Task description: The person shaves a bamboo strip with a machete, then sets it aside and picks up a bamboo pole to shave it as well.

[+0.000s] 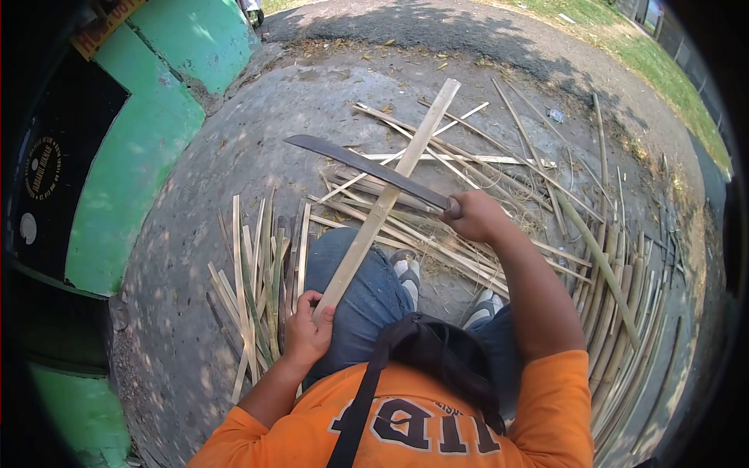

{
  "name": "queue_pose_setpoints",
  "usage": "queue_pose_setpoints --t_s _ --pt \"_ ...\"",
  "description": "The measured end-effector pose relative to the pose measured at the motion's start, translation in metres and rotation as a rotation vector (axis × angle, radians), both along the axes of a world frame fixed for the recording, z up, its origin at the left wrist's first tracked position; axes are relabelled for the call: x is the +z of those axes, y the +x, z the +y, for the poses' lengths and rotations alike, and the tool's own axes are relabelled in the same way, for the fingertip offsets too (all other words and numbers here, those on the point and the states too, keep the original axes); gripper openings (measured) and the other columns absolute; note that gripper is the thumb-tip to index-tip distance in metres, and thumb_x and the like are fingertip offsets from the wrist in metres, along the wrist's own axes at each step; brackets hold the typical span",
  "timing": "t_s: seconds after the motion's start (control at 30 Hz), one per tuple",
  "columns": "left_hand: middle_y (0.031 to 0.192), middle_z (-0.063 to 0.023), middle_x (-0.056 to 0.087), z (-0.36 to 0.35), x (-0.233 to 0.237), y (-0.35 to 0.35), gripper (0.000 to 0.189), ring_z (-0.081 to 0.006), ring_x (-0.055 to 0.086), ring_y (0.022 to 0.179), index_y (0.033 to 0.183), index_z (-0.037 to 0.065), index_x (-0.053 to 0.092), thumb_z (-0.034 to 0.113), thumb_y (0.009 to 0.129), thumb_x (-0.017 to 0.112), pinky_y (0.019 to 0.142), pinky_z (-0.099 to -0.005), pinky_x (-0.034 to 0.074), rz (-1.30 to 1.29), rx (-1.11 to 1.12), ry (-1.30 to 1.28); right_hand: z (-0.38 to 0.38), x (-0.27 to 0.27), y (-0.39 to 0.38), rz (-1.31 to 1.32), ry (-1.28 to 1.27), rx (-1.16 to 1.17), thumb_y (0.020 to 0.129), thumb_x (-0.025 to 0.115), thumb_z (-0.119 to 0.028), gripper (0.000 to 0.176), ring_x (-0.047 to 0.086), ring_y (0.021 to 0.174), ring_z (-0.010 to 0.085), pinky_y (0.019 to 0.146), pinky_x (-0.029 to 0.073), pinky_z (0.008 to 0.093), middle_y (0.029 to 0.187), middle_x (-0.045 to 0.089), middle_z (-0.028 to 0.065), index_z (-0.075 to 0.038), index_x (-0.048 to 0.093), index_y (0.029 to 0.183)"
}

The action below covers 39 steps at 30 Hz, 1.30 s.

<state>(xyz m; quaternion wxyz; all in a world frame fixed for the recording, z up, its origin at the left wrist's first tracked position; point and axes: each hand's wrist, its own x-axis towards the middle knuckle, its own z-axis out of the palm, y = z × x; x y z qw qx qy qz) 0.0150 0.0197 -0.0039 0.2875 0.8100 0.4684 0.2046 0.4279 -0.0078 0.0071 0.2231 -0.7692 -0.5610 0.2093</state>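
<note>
Grey ground (179, 226) between green wall (133, 171) edge and bamboo strips (243, 273); left hand (308, 331) round slat (367, 234), right hand (477, 217) round machete handle (452, 207).

Shows pale tan on the long flat bamboo strip (370, 226), dark grey on the curved metal machete (359, 162), orange with dark, white-edged lettering (450, 437) on the cloth shirt (296, 425).

Grey concrete ground (187, 195) meets the green wall (125, 187); farther from that wall lie a shadow-dappled road (382, 27) and a strip of sunlit grass (671, 78).
</note>
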Motion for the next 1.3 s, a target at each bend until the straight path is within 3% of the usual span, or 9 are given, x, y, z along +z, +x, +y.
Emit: queue_pose_setpoints --t_s 0.07,0.17,0.27,0.47,0.53,0.7,0.93,1.07,1.3 --pt "0.093 -0.0199 0.075 0.0 0.003 0.001 0.043 -0.0312 0.074 0.083 0.128 0.004 0.049 0.037 0.104 0.064 0.073 -0.0365 0.053 0.037 -0.007 -0.043 -0.006 0.006 -0.002 0.035 0.013 0.029 0.087 0.073 -0.034 0.028 0.069 0.088 0.0426 0.081 0.055 0.052 0.091 0.073 0.0218 -0.007 0.074 0.094" --pt "0.086 -0.0199 0.074 0.0 -0.002 0.003 0.043 -0.0418 0.072 0.076 0.126 0.006 0.053 0.04 0.103 0.064 0.066 -0.0451 0.054 -0.032 -0.019 0.043 -0.002 0.009 -0.023 -0.04 -0.048 0.168 0.086 0.071 -0.032 0.025 0.07 0.088 0.0418 0.08 0.056 0.0519 0.089 0.073 0.0202 -0.009 0.075 0.093" --pt "0.086 -0.0195 0.074 0.0 -0.006 0.002 0.042 -0.0413 0.072 0.076 0.125 0.006 0.053 0.039 0.103 0.064 0.066 -0.0448 0.054 -0.039 -0.016 0.071 0.0 0.013 -0.044 -0.113 0.0 0.367 0.083 0.074 -0.032 0.024 0.069 0.084 0.0419 0.075 0.054 0.0524 0.082 0.071 0.0189 -0.008 0.073 0.088" --pt "0.083 -0.0188 0.073 -0.002 -0.002 0.001 0.041 -0.0416 0.072 0.074 0.125 0.007 0.054 0.039 0.102 0.064 0.065 -0.0467 0.054 -0.022 -0.001 0.089 0.004 0.012 -0.03 -0.077 -0.098 0.288 0.079 0.07 -0.029 0.021 0.07 0.088 0.04 0.079 0.056 0.0498 0.088 0.074 0.0165 -0.015 0.076 0.093" --pt "0.079 -0.0196 0.072 -0.002 0.005 0.005 0.042 -0.0431 0.071 0.074 0.125 0.008 0.055 0.041 0.101 0.064 0.064 -0.0484 0.053 -0.013 0.0 0.108 0.001 0.015 -0.019 -0.005 -0.136 0.117 0.084 0.072 -0.036 0.027 0.069 0.092 0.0415 0.082 0.055 0.0492 0.091 0.074 0.0189 -0.012 0.075 0.095" --pt "0.077 -0.0213 0.07 0.0 0.007 0.002 0.044 -0.0464 0.07 0.075 0.125 0.009 0.055 0.043 0.1 0.064 0.065 -0.051 0.053 0.025 -0.018 0.15 -0.007 0.014 -0.001 0.025 -0.062 0.041 0.085 0.076 -0.039 0.033 0.07 0.095 0.0414 0.083 0.055 0.0498 0.097 0.074 0.0204 -0.008 0.074 0.096" --pt "0.081 -0.0224 0.071 -0.002 -0.001 0.0 0.042 -0.047 0.07 0.077 0.125 0.009 0.055 0.042 0.1 0.064 0.065 -0.0507 0.053 -0.035 -0.02 0.126 -0.003 0.021 -0.048 -0.127 -0.11 0.364 0.083 0.074 -0.039 0.032 0.071 0.091 0.0407 0.081 0.056 0.05 0.094 0.075 0.0178 -0.012 0.076 0.098" --pt "0.083 -0.0228 0.072 -0.005 0.001 -0.005 0.041 -0.0476 0.07 0.077 0.125 0.009 0.054 0.04 0.101 0.064 0.066 -0.0517 0.053 -0.009 0.001 0.073 -0.004 0.031 -0.039 -0.093 -0.083 0.418 0.082 0.073 -0.04 0.032 0.07 0.089 0.041 0.079 0.056 0.0503 0.09 0.074 0.0182 -0.011 0.076 0.095" --pt "0.08 -0.0239 0.071 -0.007 0.006 -0.006 0.04 -0.0494 0.068 0.076 0.124 0.009 0.054 0.041 0.101 0.064 0.064 -0.0546 0.051 -0.007 -0.024 0.111 -0.02 0.014 0.023 -0.004 -0.02 -0.19 0.086 0.073 -0.043 0.037 0.069 0.097 0.0421 0.086 0.055 0.0478 0.099 0.074 0.021 -0.008 0.075 0.097"
